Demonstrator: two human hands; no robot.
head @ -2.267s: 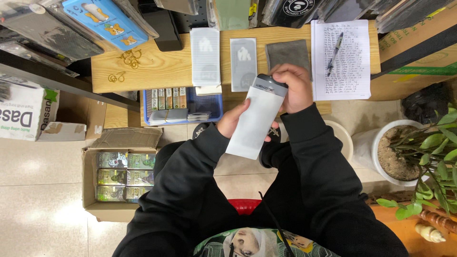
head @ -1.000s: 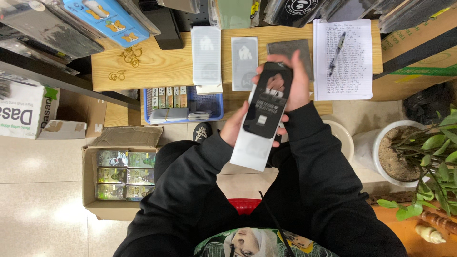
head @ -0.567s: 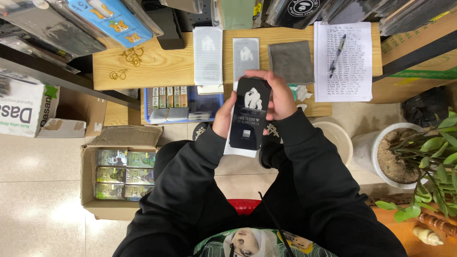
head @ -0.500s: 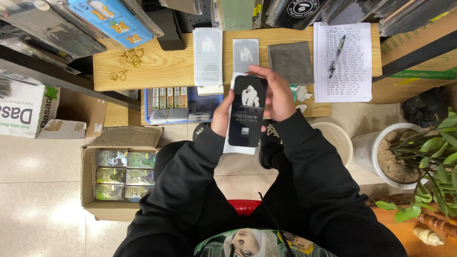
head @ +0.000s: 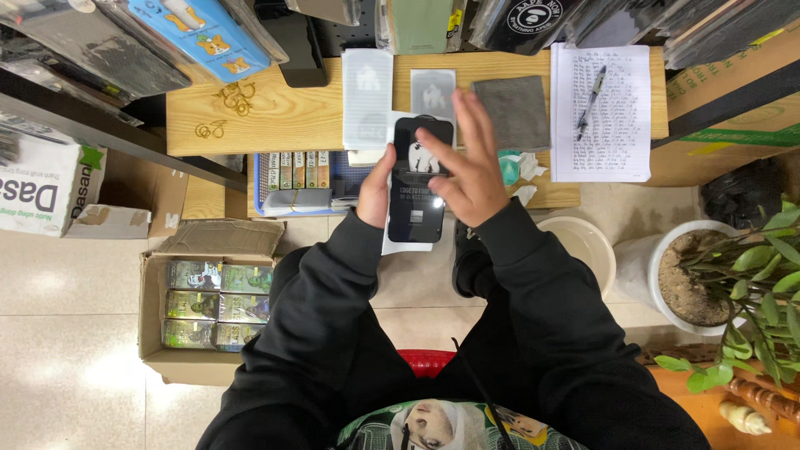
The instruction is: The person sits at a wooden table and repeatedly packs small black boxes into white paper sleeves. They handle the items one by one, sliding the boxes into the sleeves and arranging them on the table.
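Note:
My left hand (head: 374, 185) grips a long white packet (head: 397, 243) by its left edge, with a glossy black screen protector (head: 416, 204) lying on top of it. My right hand (head: 466, 169) rests on the black sheet's right side, fingers spread and pointing up over its top. Both are held in front of my chest, just below the wooden table (head: 275, 117). On the table beyond lie a tall white packet (head: 367, 96), a small grey card (head: 433, 90) and a grey cloth (head: 517, 111).
A written paper sheet (head: 612, 133) with a pen (head: 592, 90) lies at the table's right. A blue tray (head: 302, 179) of small boxes sits under the table edge. An open cardboard box (head: 212, 302) stands on the floor left; a potted plant (head: 717, 275) right.
The black screen protector has slid out of the white packet and now lies on top of it. My right hand moved from the packet's top end onto the black sheet and spread its fingers.

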